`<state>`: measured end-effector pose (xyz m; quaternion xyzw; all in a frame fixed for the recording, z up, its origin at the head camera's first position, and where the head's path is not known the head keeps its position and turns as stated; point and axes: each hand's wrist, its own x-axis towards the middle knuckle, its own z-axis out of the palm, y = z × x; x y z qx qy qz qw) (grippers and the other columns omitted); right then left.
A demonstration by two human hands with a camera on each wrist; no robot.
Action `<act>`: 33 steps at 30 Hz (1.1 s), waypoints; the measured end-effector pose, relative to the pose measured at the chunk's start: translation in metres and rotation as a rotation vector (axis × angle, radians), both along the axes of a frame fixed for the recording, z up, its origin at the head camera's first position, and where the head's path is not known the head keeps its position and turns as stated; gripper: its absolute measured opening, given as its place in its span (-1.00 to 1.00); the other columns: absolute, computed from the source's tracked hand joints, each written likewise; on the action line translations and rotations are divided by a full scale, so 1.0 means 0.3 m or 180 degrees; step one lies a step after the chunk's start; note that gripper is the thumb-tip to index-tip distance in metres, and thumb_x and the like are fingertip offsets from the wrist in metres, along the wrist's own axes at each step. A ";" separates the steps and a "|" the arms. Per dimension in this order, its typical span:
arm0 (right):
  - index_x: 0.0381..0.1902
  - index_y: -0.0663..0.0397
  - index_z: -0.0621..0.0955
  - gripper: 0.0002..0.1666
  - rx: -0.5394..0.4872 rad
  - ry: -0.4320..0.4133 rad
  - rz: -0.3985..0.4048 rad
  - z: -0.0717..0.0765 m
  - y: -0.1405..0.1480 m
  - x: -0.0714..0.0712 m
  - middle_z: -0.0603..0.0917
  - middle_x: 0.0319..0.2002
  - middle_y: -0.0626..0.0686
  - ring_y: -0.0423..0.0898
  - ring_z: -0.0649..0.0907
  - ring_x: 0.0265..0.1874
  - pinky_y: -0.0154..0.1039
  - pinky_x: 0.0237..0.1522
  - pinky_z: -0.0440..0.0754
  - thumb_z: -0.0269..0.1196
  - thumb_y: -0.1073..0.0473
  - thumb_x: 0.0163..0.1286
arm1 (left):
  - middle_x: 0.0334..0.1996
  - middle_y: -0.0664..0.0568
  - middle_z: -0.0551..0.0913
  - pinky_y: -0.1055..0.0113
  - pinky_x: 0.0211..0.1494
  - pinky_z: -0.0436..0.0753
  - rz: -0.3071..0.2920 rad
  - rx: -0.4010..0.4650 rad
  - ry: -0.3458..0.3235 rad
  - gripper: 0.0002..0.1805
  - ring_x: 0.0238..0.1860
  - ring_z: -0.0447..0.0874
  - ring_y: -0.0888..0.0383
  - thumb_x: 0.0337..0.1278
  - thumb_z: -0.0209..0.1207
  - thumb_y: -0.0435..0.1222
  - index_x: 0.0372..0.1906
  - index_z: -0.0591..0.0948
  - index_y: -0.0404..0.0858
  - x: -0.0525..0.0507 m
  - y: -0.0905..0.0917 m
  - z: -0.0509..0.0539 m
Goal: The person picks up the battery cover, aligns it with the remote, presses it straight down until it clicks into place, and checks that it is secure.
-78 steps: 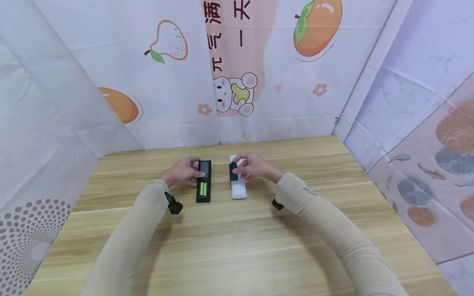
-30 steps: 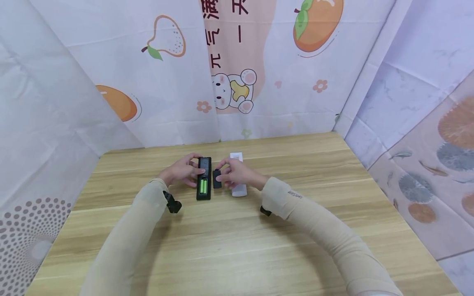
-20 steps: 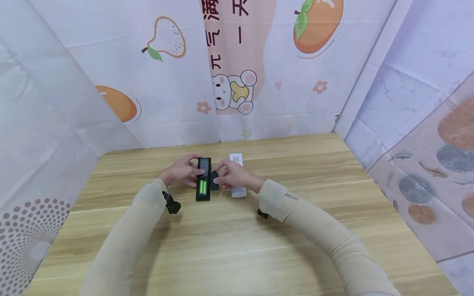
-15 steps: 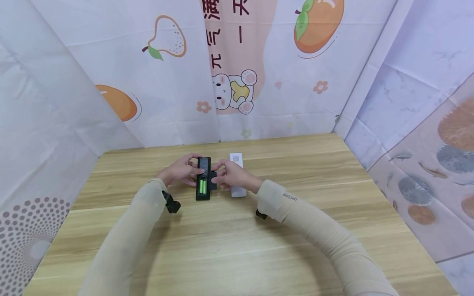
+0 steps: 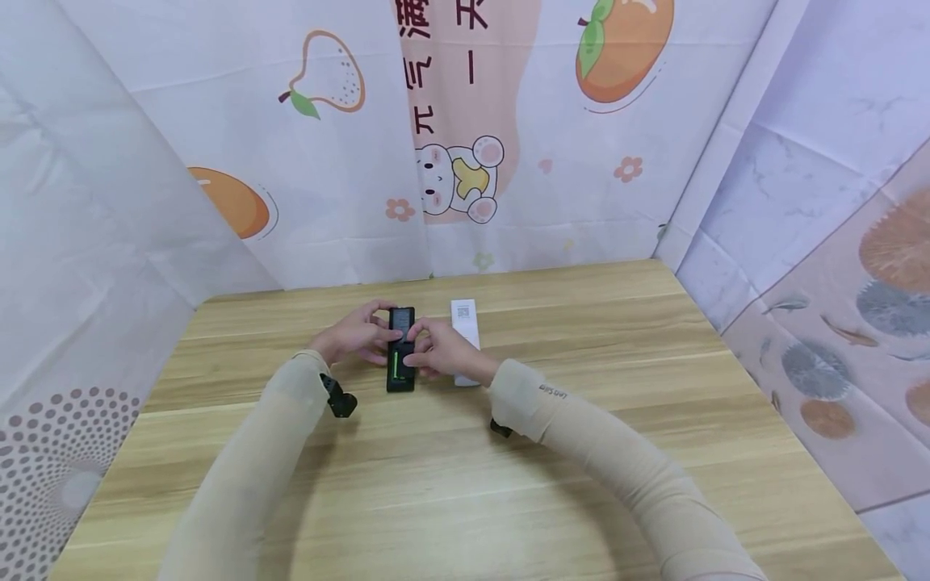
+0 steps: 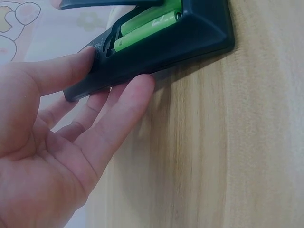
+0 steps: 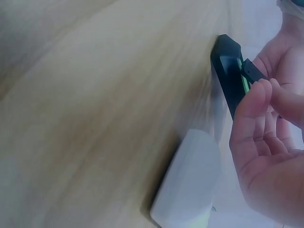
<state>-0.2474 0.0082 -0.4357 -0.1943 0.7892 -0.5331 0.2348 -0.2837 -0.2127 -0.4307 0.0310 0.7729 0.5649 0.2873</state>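
Note:
A black remote control lies back up on the table. My left hand grips its upper part, the thumb on top and the fingers along the left side. Two green batteries sit in its battery bay in the left wrist view. My right hand pinches a small black battery cover between thumb and fingers, over the bay. From the head, the cover hides part of the batteries. In the left wrist view a gap shows between the cover's edge and the remote.
A white remote control lies just right of the black one, partly beneath my right hand. The wooden table ends at a printed curtain behind. Each wrist carries a small black camera.
My right hand has carried the battery cover left, from above the white remote to over the black remote's bay. My left hand stays on the black remote.

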 end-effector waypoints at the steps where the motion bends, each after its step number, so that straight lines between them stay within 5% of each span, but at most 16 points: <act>1: 0.06 0.12 0.44 -0.63 -0.0002 0.0001 0.0004 -0.002 -0.001 0.000 0.75 -0.36 0.18 0.08 0.69 -0.51 0.06 -0.33 0.78 0.35 0.30 0.40 | 0.25 -0.36 0.32 -0.07 -0.01 0.74 0.0000 -0.0001 -0.0001 -0.21 0.01 0.66 -0.20 0.41 0.20 -0.37 0.57 0.07 -0.13 0.000 0.002 0.001; 22: 0.03 0.19 0.44 -0.64 0.0012 0.0355 0.0002 -0.015 -0.029 0.028 0.74 -0.37 0.12 0.18 0.68 -0.50 -0.32 -0.58 0.58 0.35 0.35 0.38 | 0.26 -0.34 0.29 -0.04 -0.05 0.76 0.0029 -0.0022 -0.0021 -0.24 0.01 0.64 -0.20 0.41 0.19 -0.37 0.55 0.09 -0.13 0.003 0.006 0.005; 33: 0.04 0.19 0.49 -0.68 0.0217 0.0560 0.0045 -0.005 -0.035 0.038 0.70 -0.37 0.04 0.15 0.73 -0.43 -0.30 -0.49 0.68 0.34 0.31 0.42 | 0.26 -0.34 0.28 -0.06 -0.01 0.74 0.0032 0.0033 -0.0036 -0.33 0.03 0.59 -0.19 0.50 0.11 -0.35 0.55 0.11 -0.12 0.002 0.004 0.003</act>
